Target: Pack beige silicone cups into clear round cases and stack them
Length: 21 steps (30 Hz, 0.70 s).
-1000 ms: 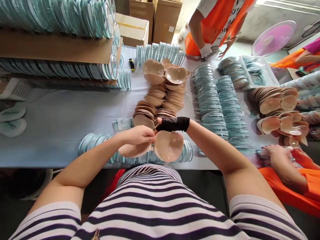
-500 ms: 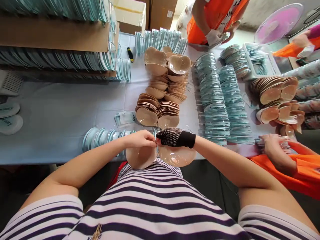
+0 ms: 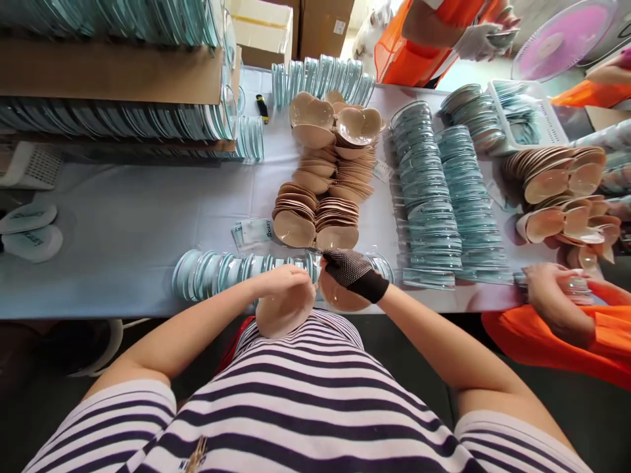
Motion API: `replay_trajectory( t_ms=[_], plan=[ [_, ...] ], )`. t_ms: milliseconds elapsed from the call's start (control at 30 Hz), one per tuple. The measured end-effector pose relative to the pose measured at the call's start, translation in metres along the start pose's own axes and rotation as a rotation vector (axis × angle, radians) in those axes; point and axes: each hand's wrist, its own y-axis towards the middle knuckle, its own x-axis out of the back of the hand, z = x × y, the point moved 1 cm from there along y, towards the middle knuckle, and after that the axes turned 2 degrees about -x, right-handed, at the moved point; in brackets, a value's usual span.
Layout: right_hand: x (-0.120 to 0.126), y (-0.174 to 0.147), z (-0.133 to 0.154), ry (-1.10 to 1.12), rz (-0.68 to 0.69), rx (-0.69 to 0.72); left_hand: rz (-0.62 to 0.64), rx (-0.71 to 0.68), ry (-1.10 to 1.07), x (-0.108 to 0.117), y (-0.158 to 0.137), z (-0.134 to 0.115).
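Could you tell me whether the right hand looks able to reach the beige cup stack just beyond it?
Probably yes: the right hand lies just short of the beige cup stack, nothing between, though it holds a cup.

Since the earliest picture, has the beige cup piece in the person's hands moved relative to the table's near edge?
Yes. The beige cup piece has come toward the person: it now hangs past the table edge, over the striped shirt.
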Motion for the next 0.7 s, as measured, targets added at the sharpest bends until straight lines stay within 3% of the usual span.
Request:
replay_trajectory(
  t_ms=[133, 333, 400, 567, 700],
  plan=[
    [0.026, 0.005, -0.007, 0.020, 0.040, 0.097, 0.126, -0.077, 0.087, 0.007, 0.001, -0.020],
    [0.022, -0.001, -0.014, 0.236, 0.449, 0.401, 0.115, -0.151, 0.004, -0.003, -0.002, -0.023],
    [0.014, -0.008, -0.014, 0.317, 0.459, 0.464, 0.132, -0.177, 0.011, -0.002, -0.006, -0.028],
    [0.001, -0.022, -0.010, 0.505, 0.303, 0.559, 0.252, -0.213, -0.163, 0.001, -0.012, -0.036],
    [-0.002, -0.023, -0.018, 0.589, 0.398, 0.514, 0.319, 0.001, -0.366, 0.002, -0.015, -0.004]
  ],
)
